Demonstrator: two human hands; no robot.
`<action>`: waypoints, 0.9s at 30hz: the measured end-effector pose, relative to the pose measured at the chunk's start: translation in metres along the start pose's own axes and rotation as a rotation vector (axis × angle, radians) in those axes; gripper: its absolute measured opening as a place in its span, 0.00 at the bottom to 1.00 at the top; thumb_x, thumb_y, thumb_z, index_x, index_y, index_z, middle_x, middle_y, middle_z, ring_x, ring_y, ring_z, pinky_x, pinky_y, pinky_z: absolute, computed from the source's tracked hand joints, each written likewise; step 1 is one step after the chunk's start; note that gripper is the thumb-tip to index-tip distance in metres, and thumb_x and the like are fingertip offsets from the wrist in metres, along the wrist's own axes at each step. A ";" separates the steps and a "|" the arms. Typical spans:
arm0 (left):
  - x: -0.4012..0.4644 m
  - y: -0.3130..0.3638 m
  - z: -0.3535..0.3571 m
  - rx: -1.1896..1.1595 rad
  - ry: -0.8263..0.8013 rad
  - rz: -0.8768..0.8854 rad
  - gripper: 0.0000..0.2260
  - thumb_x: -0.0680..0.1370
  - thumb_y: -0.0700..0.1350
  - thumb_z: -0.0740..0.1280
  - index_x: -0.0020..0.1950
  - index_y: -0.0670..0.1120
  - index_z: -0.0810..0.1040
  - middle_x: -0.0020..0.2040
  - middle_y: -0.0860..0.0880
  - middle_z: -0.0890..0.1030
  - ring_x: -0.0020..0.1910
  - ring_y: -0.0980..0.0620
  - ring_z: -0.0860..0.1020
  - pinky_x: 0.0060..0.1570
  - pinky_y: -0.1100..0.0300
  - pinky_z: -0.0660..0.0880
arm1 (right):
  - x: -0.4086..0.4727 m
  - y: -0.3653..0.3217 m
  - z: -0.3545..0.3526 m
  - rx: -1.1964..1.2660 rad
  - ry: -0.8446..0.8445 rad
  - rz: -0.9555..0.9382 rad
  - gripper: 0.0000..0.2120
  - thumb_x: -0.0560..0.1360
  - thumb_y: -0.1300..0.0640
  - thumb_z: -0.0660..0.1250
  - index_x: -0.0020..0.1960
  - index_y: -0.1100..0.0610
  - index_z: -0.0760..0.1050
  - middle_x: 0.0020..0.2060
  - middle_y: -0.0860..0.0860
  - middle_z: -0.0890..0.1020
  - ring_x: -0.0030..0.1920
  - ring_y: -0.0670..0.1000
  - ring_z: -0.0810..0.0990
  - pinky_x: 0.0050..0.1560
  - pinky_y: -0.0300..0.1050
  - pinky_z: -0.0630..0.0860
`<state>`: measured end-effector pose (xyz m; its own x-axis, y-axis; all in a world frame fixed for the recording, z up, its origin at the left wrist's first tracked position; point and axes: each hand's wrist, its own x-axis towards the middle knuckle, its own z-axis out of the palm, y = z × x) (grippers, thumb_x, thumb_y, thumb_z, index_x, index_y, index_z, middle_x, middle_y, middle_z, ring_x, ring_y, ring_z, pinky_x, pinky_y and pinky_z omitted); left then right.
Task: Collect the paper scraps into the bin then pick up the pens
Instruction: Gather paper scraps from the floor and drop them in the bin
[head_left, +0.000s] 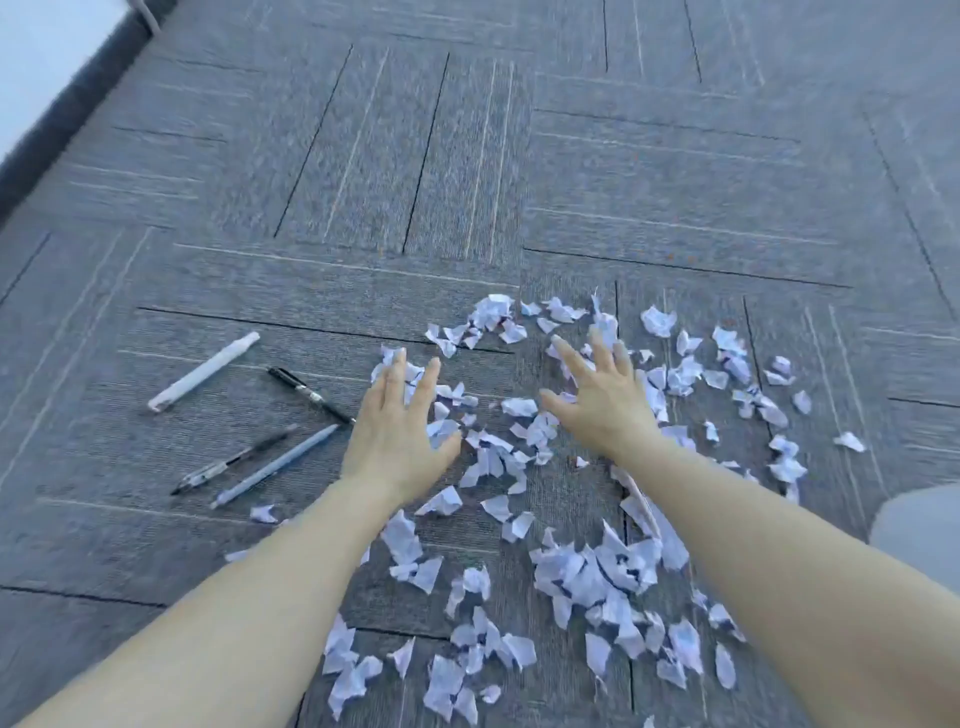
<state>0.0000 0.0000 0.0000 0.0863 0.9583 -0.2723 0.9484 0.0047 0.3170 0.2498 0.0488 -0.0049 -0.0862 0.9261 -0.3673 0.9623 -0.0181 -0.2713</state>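
Both hands splayed, holding nothing: left hand (397, 441), right hand (602, 400). Rake torn white paper scraps (597, 571) toward six o'clock; skip pens (260, 457) at nine.

Bare carpet (467, 156) lies open beyond and to the far left. Paper scraps (597, 571) litter the middle and right, thickest in a heap near the right forearm. Four pens (260, 457) lie loosely spaced on the left, with bare carpet around them. The nearest pen tip sits just beside the left hand (400, 431). A pale wall (47, 57) edges the far left corner.
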 end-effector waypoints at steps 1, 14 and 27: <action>0.010 -0.005 0.007 0.033 0.006 -0.020 0.37 0.76 0.63 0.56 0.77 0.55 0.40 0.78 0.44 0.37 0.77 0.44 0.40 0.75 0.48 0.46 | 0.014 0.002 0.005 -0.018 0.045 0.035 0.34 0.75 0.31 0.53 0.77 0.37 0.46 0.79 0.50 0.42 0.77 0.62 0.41 0.73 0.67 0.50; 0.003 -0.002 0.049 -0.412 0.177 0.126 0.19 0.79 0.44 0.60 0.70 0.43 0.69 0.72 0.48 0.67 0.74 0.53 0.58 0.74 0.52 0.56 | -0.002 -0.039 0.051 0.162 0.073 -0.292 0.25 0.79 0.46 0.56 0.75 0.46 0.61 0.76 0.43 0.59 0.77 0.52 0.51 0.74 0.58 0.48; 0.024 0.007 0.047 -0.154 0.030 0.170 0.36 0.74 0.65 0.58 0.77 0.54 0.48 0.79 0.51 0.49 0.77 0.52 0.43 0.75 0.49 0.41 | 0.095 -0.061 0.013 -0.011 -0.044 -0.353 0.24 0.79 0.39 0.54 0.73 0.43 0.64 0.78 0.47 0.55 0.78 0.56 0.46 0.75 0.60 0.46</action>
<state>0.0232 0.0093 -0.0472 0.2293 0.9572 -0.1766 0.8632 -0.1162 0.4913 0.1793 0.1331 -0.0343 -0.4248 0.8573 -0.2907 0.8739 0.3046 -0.3787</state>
